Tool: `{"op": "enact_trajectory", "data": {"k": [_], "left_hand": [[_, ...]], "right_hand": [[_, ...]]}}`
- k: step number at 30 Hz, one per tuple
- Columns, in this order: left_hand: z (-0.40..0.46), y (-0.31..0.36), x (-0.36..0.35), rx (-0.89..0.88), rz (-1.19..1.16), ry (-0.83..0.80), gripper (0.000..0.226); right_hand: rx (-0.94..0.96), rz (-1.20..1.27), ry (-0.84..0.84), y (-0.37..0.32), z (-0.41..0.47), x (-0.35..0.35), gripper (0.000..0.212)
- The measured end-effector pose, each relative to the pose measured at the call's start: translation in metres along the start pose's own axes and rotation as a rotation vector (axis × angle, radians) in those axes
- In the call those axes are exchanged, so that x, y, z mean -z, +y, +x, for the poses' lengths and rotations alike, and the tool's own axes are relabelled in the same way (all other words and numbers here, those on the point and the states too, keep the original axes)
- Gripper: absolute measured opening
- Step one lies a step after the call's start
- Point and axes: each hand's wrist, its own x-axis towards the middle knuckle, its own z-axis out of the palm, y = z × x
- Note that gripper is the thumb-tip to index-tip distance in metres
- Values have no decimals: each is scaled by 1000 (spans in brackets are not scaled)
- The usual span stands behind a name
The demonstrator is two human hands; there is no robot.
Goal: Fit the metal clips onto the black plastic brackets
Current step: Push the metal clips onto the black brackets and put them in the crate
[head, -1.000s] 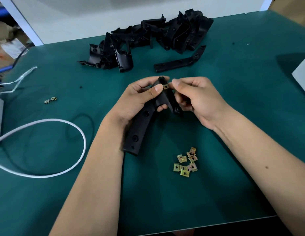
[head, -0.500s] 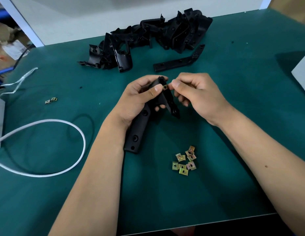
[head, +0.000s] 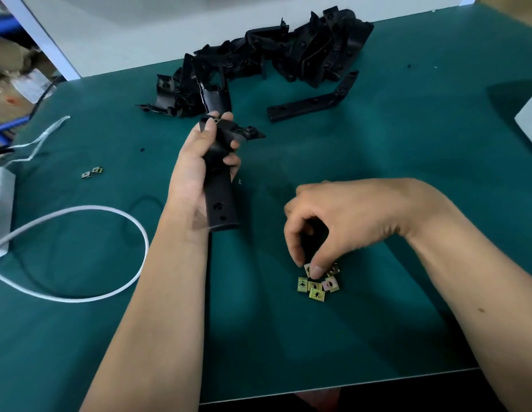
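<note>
Several brass-coloured metal clips point(head: 317, 285) lie heaped on the green table point(head: 407, 173), where the right hand point(head: 333, 221) pinches one by its edges. The left hand point(head: 199, 165) grips a black plastic bracket point(head: 220, 185) mid-length above the table; both parts look light and rigid.

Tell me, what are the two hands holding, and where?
The left hand grips a black bracket around its upper middle. The right hand pinches one metal clip in the pile by its edge.

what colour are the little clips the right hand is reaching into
Brassy yellow-gold, each with a dark cut-out in the middle. The clips show best in the head view, under the right hand.
</note>
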Motion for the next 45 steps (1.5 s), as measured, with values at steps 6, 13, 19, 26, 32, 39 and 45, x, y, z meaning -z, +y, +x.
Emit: {"op": "enact_trajectory", "data": {"k": [6,13,19,26,32,39,45], "left_hand": [[0,-4,1,-39,74,-18,14],[0,-6,1,-74,171,-64,14],[-2,-8,-3,-89,295,-210,26],[-5,-11,-6,-120,351,-360,28],[-4,-13,-7,-114,371,-318,33],[-4,-13,-5,-87,367,-350,31],[-4,-14,-5,-36,351,-343,29]], "right_hand": [[7,123,124,6,1,1,15],[-12,300,584,27,15,-1,13],[-47,392,717,38,23,-4,11],[-118,403,824,44,25,-3,14],[-81,513,932,43,29,-5,13],[1,939,1038,36,29,-4,16],[74,1232,969,34,26,-2,12]]}}
